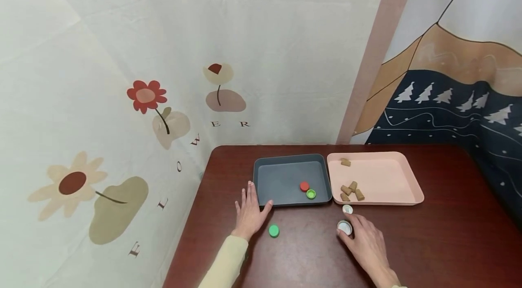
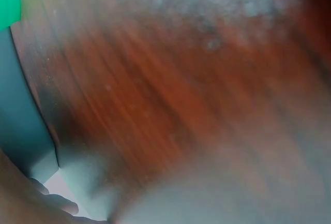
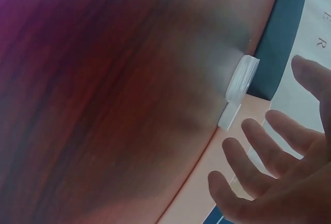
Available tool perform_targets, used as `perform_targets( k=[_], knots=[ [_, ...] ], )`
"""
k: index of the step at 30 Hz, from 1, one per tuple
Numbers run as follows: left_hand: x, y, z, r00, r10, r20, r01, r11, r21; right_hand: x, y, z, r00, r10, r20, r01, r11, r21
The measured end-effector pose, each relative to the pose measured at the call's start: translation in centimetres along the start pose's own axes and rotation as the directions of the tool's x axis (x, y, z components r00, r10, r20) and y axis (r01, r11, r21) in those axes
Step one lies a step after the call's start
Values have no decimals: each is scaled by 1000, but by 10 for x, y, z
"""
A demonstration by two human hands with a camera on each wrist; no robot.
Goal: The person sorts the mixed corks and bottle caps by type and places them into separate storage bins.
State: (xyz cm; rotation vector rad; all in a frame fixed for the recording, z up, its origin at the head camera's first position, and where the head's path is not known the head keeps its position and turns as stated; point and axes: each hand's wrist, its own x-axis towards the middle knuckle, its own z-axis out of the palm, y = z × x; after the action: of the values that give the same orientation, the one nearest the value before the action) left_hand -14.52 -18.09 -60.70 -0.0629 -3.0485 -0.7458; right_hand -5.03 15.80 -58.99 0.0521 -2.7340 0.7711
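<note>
Reaching with right hand (image 1: 367, 242), fingers spread and relaxed, tips just beside white cap (image 1: 344, 227) on table (image 1: 448, 242), near pink tray (image 1: 408, 199). Light, rigid, smooth plastic; likely slippery, best pinched across rim. Left hand (image 1: 249, 213) flat, fingers straight, touching grey tray (image 1: 261, 179); green cap (image 1: 273, 231) close by.

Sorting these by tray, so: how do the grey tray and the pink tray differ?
The grey tray is dark and holds two bottle caps, red and green; the pink tray is pale, looks wider, and holds four corks. The left hand touches the grey tray only. Both are shallow, rounded rectangles, side by side.
</note>
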Motion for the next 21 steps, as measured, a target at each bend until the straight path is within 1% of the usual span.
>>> perform_targets(
  k=[3, 6, 9, 11, 17, 21],
  knots=[
    [1, 0, 1, 1000, 1, 0, -1, 1000, 4, -1, 3, 0, 998, 25, 61, -24, 999, -24],
    [1, 0, 1, 1000, 3, -5, -3, 1000, 6, -2, 5, -1, 990, 52, 131, -47, 998, -48],
    [0, 0, 2, 1000, 5, -12, -5, 1000, 9, -2, 5, 0, 982, 68, 174, -58, 996, -64],
    [0, 0, 3, 1000, 8, -18, -8, 1000, 9, -2, 6, 0, 981, 72, 182, -60, 996, -69],
    [-1, 1, 3, 1000, 1, -7, -1, 1000, 7, -1, 7, 3, 978, 89, 190, -74, 994, -86],
    [-1, 0, 3, 1000, 1, -7, -1, 1000, 8, -1, 9, 5, 978, 93, 185, -74, 992, -105]
  ],
)
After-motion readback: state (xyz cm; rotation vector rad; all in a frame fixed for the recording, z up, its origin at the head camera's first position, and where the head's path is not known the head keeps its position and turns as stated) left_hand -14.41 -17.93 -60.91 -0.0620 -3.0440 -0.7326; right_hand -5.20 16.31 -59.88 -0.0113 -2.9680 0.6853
